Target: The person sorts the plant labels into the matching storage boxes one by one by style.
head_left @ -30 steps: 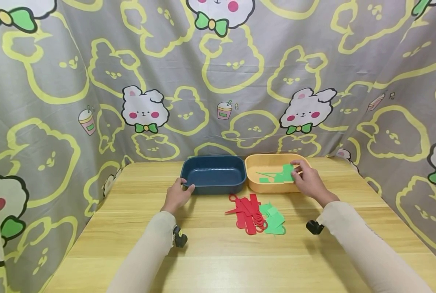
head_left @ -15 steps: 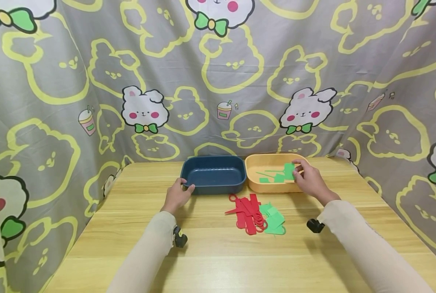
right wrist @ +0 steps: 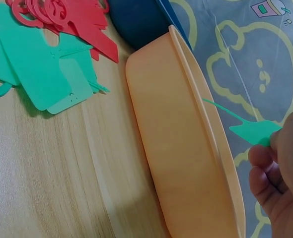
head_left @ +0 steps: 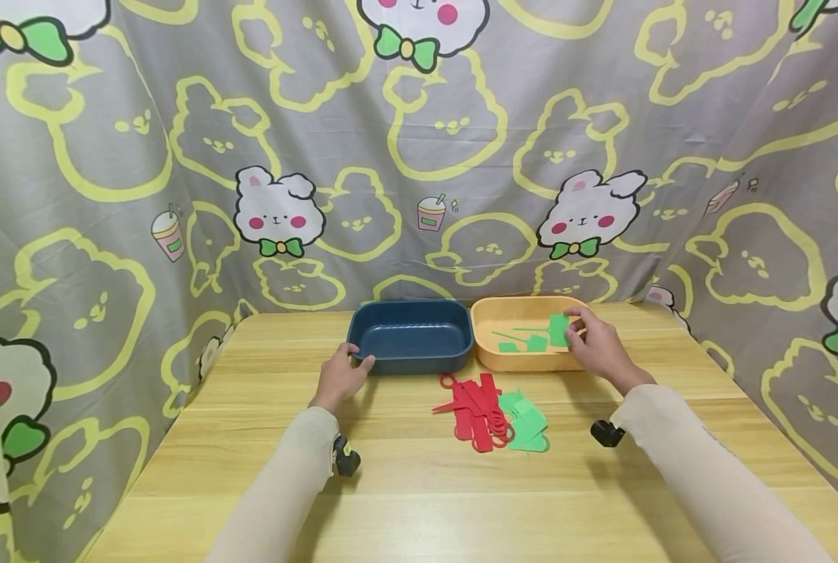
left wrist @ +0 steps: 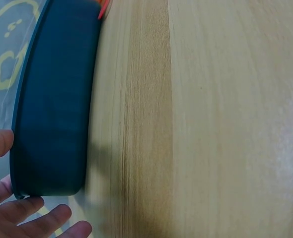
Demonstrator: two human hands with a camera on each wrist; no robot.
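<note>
My right hand [head_left: 597, 348] pinches a green tag [head_left: 558, 330] with a thin stem, above the right part of the yellow bin [head_left: 531, 361]. In the right wrist view the tag's stem points toward the bin's rim. Several other green tags [head_left: 536, 342] lie in that bin. The left hand [head_left: 342, 378] holds the front left corner of the dark blue bin [head_left: 412, 365], thumb and index finger at its rim, the other fingers spread in the left wrist view. Nothing shows inside the blue bin.
In front of the bins lies a heap of red flat pieces [head_left: 478, 407], some with rings. Green flat pieces [head_left: 529, 428] lie against its right side. The two bins stand side by side at the back of the wooden table [head_left: 419, 500], before a patterned curtain [head_left: 363, 274].
The right hand has shifted slightly right with the green tag, drawing it away from the tags lying in the yellow bin; its stem now shows separately. The left hand has stayed in place.
</note>
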